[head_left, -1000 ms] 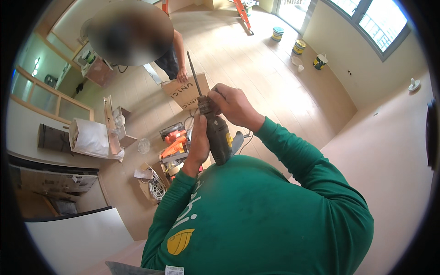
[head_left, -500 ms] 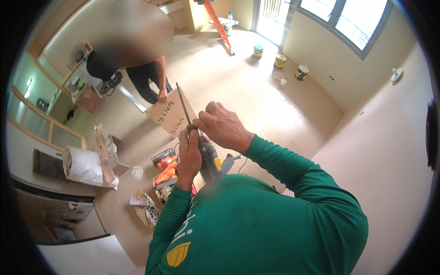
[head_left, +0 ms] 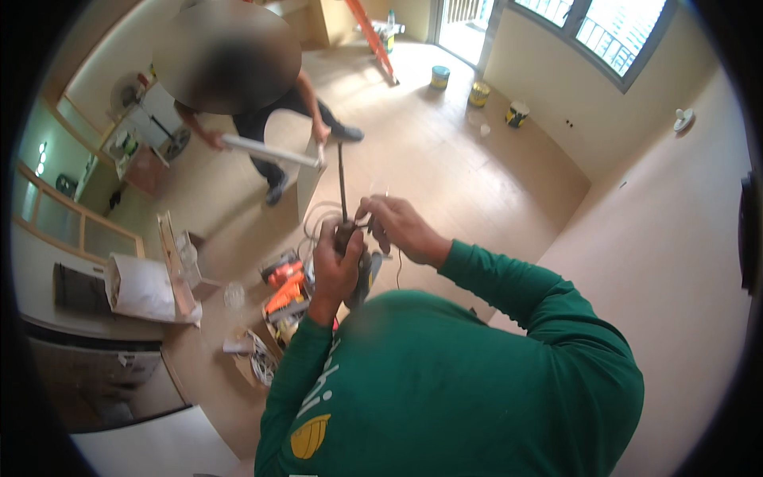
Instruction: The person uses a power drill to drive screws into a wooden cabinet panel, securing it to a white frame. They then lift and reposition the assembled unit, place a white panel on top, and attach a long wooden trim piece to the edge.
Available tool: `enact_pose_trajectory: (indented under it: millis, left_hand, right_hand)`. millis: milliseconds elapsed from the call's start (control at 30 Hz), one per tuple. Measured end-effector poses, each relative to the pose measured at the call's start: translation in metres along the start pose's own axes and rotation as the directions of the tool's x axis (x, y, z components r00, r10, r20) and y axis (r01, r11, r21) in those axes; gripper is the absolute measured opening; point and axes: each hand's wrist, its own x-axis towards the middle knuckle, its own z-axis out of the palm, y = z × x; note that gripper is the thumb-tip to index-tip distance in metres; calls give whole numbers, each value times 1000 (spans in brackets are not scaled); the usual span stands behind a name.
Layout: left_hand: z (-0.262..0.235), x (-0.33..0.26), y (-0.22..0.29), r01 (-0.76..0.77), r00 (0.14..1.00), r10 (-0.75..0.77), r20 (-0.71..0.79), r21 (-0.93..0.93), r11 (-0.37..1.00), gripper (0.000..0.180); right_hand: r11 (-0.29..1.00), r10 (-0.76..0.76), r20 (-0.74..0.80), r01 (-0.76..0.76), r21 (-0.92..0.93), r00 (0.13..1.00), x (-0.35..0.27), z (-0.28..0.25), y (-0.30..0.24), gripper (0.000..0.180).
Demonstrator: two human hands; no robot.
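A dark power drill [head_left: 365, 280] is upright in front of my chest, its body partly hidden by my left hand [head_left: 334, 269]. That hand is wrapped round the drill at its chuck [head_left: 345, 231]. A long thin drill bit [head_left: 342, 181] points up and away from the chuck. My right hand [head_left: 405, 228] is at the chuck's right side, fingers pinched on a small dark piece that looks like a chuck key [head_left: 363, 226]. Its far end meets the chuck; most of it is covered by my fingers.
Ahead, a co-worker [head_left: 274, 119] holds a long pale bar [head_left: 270, 151] beside a panel [head_left: 308, 179]. Orange tools [head_left: 284, 294] and a box of cables [head_left: 261, 358] lie at lower left. Paint buckets [head_left: 478, 94] and an orange ladder [head_left: 372, 40] stand farther off.
The drill bit has swung more upright, and my right hand has shifted slightly right and down. The co-worker has straightened the stance, and a pale bar now shows in their hands.
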Motion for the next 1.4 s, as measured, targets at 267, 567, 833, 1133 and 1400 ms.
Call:
enact_pose_trajectory:
  millis: [267, 567, 833, 1133, 1400]
  left_hand:
    - [-1, -23, 3, -217, 973, 231, -6, 325, 921, 23]
    - [0, -41, -4, -44, 998, 51, -29, 199, 979, 20]
    - [-5, -42, -18, -184, 982, 188, 23, 330, 926, 29]
    - [-10, -47, -15, -167, 984, 177, -7, 295, 941, 27]
    - [-10, -55, -25, -71, 993, 88, -75, 206, 976, 30]
  right_hand:
    - [887, 257, 117, -282, 366, 959, -20, 6, 21, 27]
    - [745, 526, 201, -562, 359, 826, -34, 3, 28, 36]
    - [586, 593, 414, -723, 366, 690, -32, 8, 17, 47]
    - [994, 28, 112, -16, -109, 993, -36, 29, 46, 35]
    - [180, -496, 527, 675, -716, 691, -17, -5, 58, 18]
